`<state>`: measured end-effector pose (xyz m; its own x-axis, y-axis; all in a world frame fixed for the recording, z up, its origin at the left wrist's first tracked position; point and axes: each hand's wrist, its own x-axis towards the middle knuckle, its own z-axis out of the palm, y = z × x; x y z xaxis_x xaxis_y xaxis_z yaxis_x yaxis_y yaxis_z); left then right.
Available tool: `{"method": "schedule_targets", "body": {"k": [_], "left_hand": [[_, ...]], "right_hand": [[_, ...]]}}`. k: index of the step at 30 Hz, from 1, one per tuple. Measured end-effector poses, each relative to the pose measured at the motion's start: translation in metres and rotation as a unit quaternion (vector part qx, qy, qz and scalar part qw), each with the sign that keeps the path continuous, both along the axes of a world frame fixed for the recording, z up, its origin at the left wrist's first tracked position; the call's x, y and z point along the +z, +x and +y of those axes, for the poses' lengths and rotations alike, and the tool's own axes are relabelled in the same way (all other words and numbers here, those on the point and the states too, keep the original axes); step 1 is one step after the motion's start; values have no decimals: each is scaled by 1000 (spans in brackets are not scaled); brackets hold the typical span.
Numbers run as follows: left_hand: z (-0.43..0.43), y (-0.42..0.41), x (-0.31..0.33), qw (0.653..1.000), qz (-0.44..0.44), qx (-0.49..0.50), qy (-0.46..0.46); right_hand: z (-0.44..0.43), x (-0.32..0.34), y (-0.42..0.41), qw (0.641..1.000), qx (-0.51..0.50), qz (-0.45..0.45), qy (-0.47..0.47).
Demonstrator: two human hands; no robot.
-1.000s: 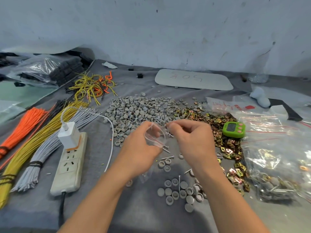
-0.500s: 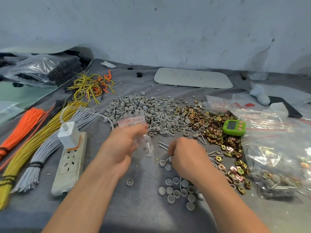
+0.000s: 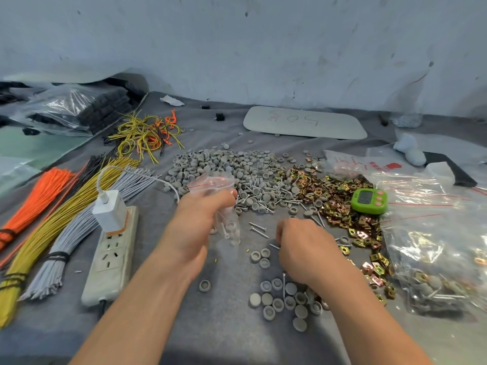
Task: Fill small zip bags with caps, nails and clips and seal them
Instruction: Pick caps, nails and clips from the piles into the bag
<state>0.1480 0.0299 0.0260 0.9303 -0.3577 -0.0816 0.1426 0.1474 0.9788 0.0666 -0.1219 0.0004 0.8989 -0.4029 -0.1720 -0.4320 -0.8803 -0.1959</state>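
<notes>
Right hand [image 3: 308, 251] dropped from bag [image 3: 218, 187] to nails [image 3: 259, 230].

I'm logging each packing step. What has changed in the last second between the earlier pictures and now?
The right hand left the mouth of the zip bag and dropped to the cloth beside the loose nails, fingers curled; whether it holds one is unclear. The left hand keeps its grip on the bag. Cap pile, clips, green timer and power strip lie unchanged.

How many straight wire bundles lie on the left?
4: orange bundle outermost, black bundle mostly hidden behind, yellow bundle next, grey bundle beside the power strip.
</notes>
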Motion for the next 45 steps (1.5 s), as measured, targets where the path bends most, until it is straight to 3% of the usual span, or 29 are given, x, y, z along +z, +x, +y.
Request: {"method": "schedule_targets", "body": {"k": [3, 5, 7, 8, 10, 12, 22, 27, 28, 33, 35, 42, 45], "left_hand": [[2, 0, -8, 980, -155, 21, 125], [4, -2, -12, 927, -266, 35, 261], [2, -6, -14, 881, -318, 33, 349], [0, -9, -16, 873, -323, 28, 364], [-6, -11, -18, 874, -320, 20, 365], [-8, -10, -19, 872, -320, 15, 369], [-15, -11, -20, 874, -322, -7, 364], [-14, -5, -22, 919, -265, 16, 292], [-13, -3, -21, 928, -250, 26, 276], [-8, 2, -17, 964, -188, 76, 173], [-6, 3, -16, 965, -186, 91, 162], [-2, 1, -15, 949, -202, 89, 223], [1, 1, -16, 944, -214, 83, 239]], "right_hand": [[-1, 3, 0, 1000, -14, -28, 5], [-2, 4, 3, 989, -38, -119, 82], [-4, 8, 7, 946, -56, -241, 209], [-4, 10, 7, 915, -57, -286, 278], [-1, 15, 8, 860, -50, -327, 388], [7, 15, 9, 841, -31, -332, 427], [16, 11, 10, 871, -46, -327, 364], [1, 12, 8, 770, -166, -393, 474], [-4, 10, 9, 780, -185, -391, 452], [-10, -1, 15, 936, -137, -244, 212], [-4, -8, 19, 967, -117, -180, 135], [11, -23, 26, 988, -63, -138, -3], [14, -25, 25, 991, -39, -130, 2]]}}
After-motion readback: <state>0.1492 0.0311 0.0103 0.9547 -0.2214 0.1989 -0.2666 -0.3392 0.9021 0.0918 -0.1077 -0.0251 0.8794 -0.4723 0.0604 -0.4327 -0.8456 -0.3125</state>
